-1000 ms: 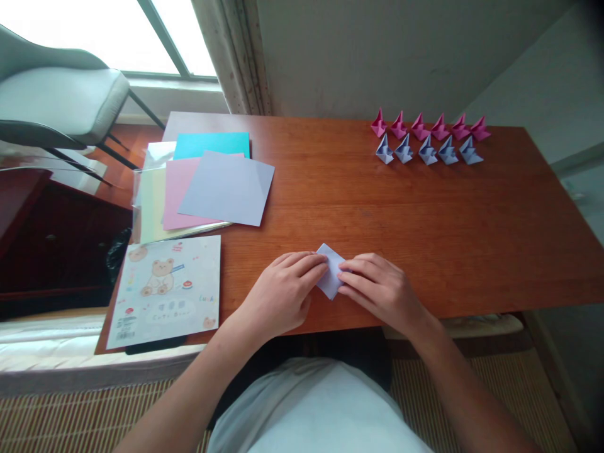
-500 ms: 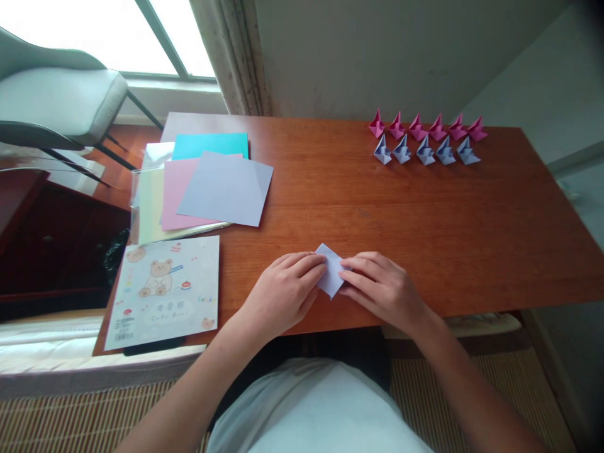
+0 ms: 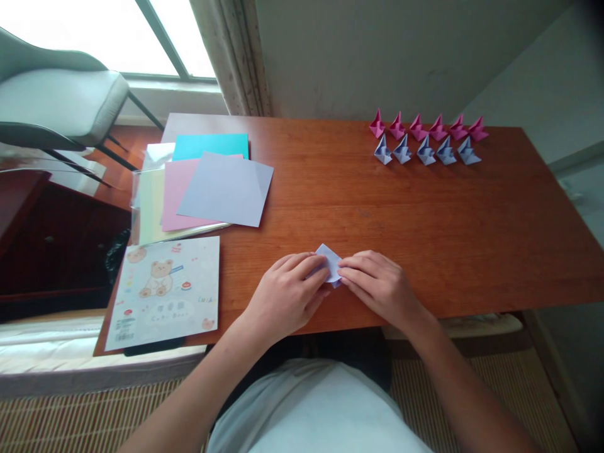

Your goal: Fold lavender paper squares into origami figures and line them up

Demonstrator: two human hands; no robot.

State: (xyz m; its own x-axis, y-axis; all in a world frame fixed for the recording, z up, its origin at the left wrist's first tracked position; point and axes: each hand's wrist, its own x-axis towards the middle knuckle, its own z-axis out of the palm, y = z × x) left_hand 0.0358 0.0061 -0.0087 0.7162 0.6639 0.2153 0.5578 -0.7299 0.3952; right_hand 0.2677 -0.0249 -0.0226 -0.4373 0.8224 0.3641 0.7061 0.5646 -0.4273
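Observation:
A small folded piece of pale lavender origami paper (image 3: 331, 262) lies near the table's front edge, between my two hands. My left hand (image 3: 295, 286) grips its left side, fingers bent over the paper and thumb low beside it. On the right side, the fingertips of my right hand (image 3: 375, 277) pinch the paper's edge. A darker fold shows at the lower corner. Fingers cover part of both sides of the paper.
Pink folded paper figures (image 3: 418, 128) and lavender folded figures (image 3: 425, 151) stand in two rows at the back right of the wooden table (image 3: 302, 207). Loose coloured sheets (image 3: 226, 189) lie at the left, above a bear-printed packet (image 3: 165, 292). A chair (image 3: 61, 94) stands beyond.
The paper's lower corner has been folded up, so the piece looks shorter. My left fingers have shifted slightly right and down over it. My right fingertips have moved slightly left.

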